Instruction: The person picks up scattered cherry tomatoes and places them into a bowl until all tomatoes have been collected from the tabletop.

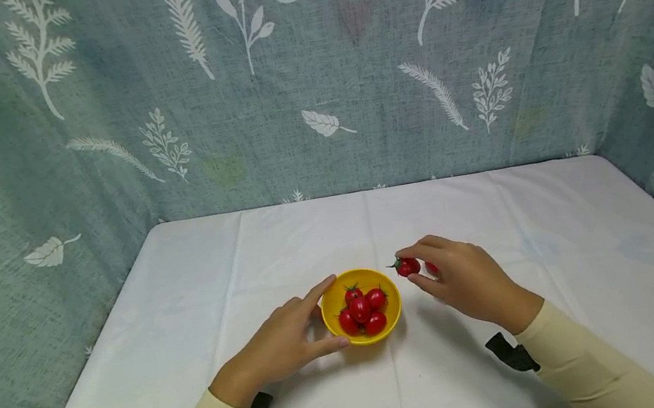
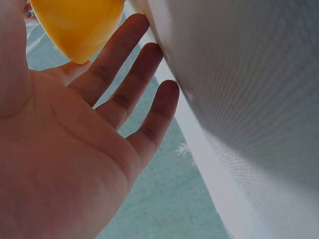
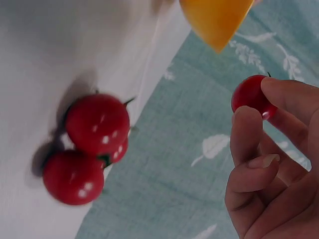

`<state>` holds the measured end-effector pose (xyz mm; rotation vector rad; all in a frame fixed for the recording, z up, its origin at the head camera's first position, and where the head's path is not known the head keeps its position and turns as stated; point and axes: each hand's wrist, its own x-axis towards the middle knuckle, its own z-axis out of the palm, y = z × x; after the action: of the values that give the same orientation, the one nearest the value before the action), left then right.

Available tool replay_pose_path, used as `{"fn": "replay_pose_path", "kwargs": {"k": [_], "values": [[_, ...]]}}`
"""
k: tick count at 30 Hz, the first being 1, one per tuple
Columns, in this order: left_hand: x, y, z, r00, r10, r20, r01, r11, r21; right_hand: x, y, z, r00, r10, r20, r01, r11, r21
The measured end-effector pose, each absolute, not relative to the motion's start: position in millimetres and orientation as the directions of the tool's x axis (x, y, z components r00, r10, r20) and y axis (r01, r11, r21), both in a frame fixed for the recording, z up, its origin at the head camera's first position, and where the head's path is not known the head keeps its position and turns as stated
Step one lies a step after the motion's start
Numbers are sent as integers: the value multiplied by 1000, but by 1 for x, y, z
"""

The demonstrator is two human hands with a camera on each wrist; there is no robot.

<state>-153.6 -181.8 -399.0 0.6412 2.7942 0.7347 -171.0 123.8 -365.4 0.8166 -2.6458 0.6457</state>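
A small yellow bowl [image 1: 332,331] holds several red cherry tomatoes [image 1: 359,309] with green stems. My left hand [image 1: 284,339] holds the bowl from its left side, index finger at the far rim and thumb at the near rim. Its other fingers stretch out below against the white cloth in the left wrist view. Just right of the bowl, my right hand [image 1: 467,278] pinches a cherry tomato [image 3: 250,94] between thumb and fingertips, its stem pointing toward the bowl. Loose cherry tomatoes [image 3: 97,124] lie clustered on the cloth, mostly hidden behind the right hand in the head view.
A white cloth [image 1: 233,261] covers the table. Green curtains [image 1: 309,92] with white leaf prints hang behind it and at both sides. Dark straps [image 1: 511,352] sit at both wrists, beside beige sleeves [image 1: 590,362].
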Motion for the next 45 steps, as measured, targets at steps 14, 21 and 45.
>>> {"fn": "replay_pose_path", "kwargs": {"k": [14,21,45], "values": [[-154,-184,-399,-884,464,-51,376,773,511,-164,98,-368,-738,-548,395,-666,685,-296],[-153,-185,-399,-879,474,-51,384,768,513,-163,91,-371,-755,-555,351,-651,702,-289],[-152,-184,-398,-883,466,-52,380,776,503,-163,81,-383,-794,-545,269,-608,714,-347]]}}
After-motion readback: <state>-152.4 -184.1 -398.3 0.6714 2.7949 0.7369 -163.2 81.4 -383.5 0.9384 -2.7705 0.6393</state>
